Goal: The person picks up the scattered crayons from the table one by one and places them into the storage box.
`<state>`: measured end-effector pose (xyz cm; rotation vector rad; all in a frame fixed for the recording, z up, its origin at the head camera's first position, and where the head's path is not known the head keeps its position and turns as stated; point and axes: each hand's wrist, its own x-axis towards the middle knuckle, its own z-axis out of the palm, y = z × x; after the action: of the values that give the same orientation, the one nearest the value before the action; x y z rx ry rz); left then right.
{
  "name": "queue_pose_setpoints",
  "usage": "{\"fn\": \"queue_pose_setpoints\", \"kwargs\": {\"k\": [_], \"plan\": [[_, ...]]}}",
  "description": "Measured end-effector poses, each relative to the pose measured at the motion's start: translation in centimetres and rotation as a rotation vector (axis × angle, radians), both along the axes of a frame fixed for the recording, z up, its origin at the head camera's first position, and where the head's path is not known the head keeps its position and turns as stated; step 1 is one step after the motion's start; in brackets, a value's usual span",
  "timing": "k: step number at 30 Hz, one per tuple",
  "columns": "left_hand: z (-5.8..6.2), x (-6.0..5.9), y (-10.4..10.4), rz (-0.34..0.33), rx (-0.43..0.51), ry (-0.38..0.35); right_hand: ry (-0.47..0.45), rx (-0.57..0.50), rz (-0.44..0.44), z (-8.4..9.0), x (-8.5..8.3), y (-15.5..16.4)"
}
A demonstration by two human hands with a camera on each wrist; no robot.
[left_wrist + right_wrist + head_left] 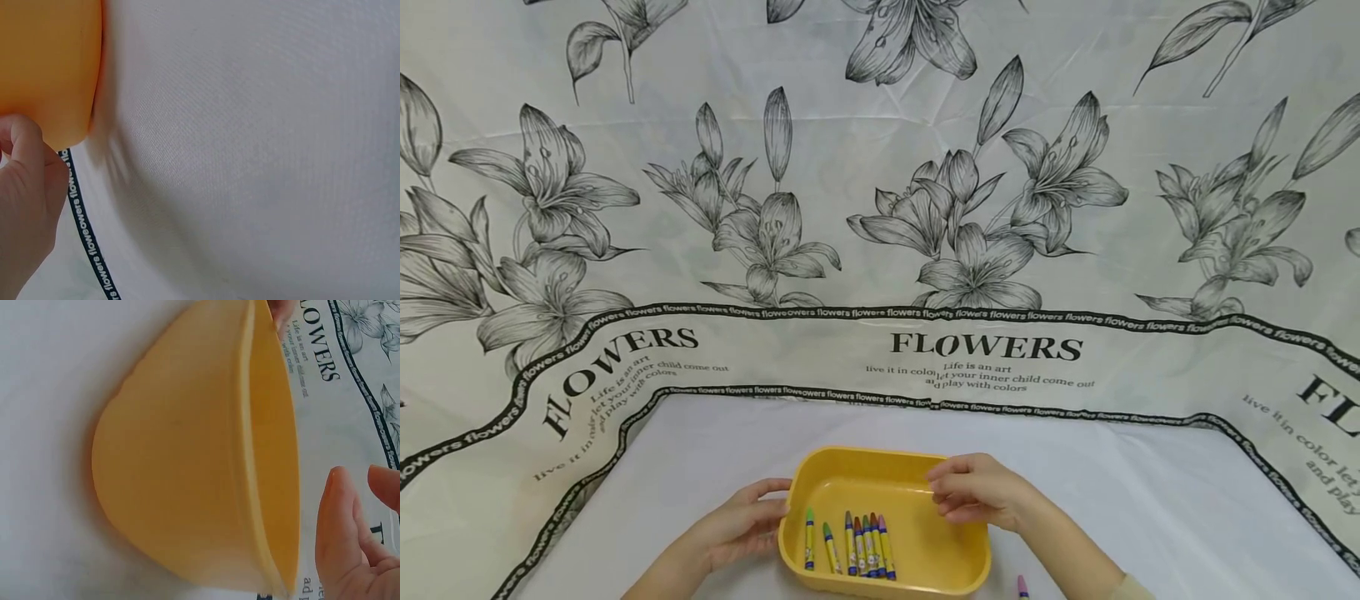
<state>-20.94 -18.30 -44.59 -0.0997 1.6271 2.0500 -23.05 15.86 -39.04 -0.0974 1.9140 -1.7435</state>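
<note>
a yellow tub [925, 558] sits on the white cloth [1150, 500] near the person, with a row of crayons [857, 546] lying inside against its near wall. the left hand [741, 525] rests against the tub's left wall with fingers laid along the rim, while the right hand [977, 492] hovers over the tub's right rim, fingers loosely bent and holding nothing. one pink crayon [1022, 586] lies on the cloth just right of the tub's near corner.

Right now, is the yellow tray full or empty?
Neither: the yellow tray holds several crayons along its near side; the remainder is bare.
</note>
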Motion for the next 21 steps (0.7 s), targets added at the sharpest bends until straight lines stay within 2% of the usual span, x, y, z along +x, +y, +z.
{"fn": "queue_pose_setpoints", "kwargs": {"k": [7,12,21], "plan": [[-0.2,-0.1,0.5,-0.001,0.002,-0.001,-0.009,0.004,-0.023,0.8,0.1,5.0],[-0.2,-0.3,0.8,0.019,-0.017,0.000,0.013,0.044,-0.025,1.0,0.5,8.3],[-0.1,-0.3,1.0,0.013,-0.010,0.004,-0.002,0.203,-0.044,-0.6,1.9,13.9]]}}
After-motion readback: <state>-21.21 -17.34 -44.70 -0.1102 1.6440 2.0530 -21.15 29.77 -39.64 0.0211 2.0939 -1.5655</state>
